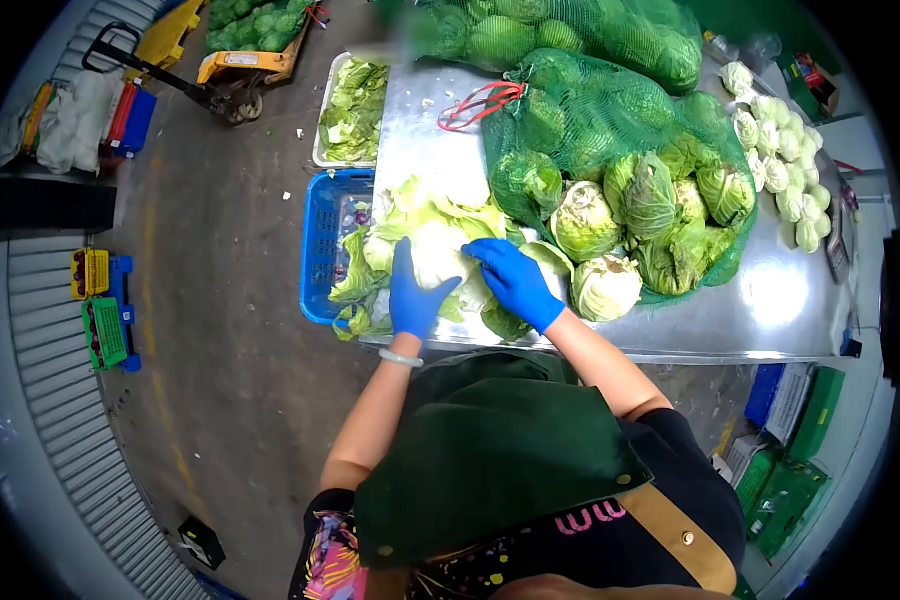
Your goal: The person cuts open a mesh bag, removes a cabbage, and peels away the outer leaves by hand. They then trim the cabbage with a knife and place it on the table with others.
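A pale green cabbage [436, 252] sits among loose leaves near the front left of the metal table. My left hand [415, 298], in a blue glove, cups its left and near side with the thumb spread to the right. On its right side, my blue-gloved right hand [515, 280] has its bent fingers against the cabbage; whether they pinch a leaf is hidden. Loose outer leaves [355, 270] hang over a blue crate [317, 250] left of the table. Just right of my right hand lie a trimmed cabbage [607, 288] and a cut leaf [550, 262].
A green mesh sack [600, 110] of cabbages with a red tie [482, 104] lies open on the metal table [710, 325]. Behind it is another full sack [570, 35]. Small pale vegetables [785, 150] are piled at right. A white bin [353, 110] holds leaves; a pallet jack [170, 75] stands left.
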Demonstrator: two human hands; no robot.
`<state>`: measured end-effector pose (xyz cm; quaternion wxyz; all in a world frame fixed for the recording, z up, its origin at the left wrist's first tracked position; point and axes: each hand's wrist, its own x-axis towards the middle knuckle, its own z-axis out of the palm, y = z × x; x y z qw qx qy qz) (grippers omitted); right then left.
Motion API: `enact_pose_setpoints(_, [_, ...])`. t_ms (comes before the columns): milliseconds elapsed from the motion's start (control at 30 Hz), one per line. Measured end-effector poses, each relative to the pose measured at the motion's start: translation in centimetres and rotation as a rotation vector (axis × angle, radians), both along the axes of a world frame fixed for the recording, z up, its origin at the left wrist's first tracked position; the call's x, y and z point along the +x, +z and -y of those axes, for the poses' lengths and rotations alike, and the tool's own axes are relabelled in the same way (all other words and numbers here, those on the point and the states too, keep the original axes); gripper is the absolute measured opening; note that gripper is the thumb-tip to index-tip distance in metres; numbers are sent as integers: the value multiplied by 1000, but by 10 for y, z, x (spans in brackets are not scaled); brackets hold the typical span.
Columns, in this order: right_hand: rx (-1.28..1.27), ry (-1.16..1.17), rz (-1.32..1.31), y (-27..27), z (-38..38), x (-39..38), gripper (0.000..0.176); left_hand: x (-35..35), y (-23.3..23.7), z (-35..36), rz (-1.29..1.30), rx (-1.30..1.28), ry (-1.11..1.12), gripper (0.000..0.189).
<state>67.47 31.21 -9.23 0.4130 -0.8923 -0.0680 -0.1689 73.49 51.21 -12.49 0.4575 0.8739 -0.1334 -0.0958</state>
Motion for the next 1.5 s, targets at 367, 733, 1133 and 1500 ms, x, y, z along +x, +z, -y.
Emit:
enact_pose_setpoints(367, [-519,-3,-365,7,-9,1,65,5,10,15,64,113,80,104])
enact_pose_setpoints(733, [-268,-242,-577,-28,25,77,43,-23,2,10,71,74,134,108])
enact_pose_setpoints(1133, [-143,-265,-682,-32,30,32,44,-27,16,-62,-1000,-707,528,90])
enact_pose_setpoints(1500, [-299,123,-272,29,27,-10,23,-22,23,-13,181,348,13,116])
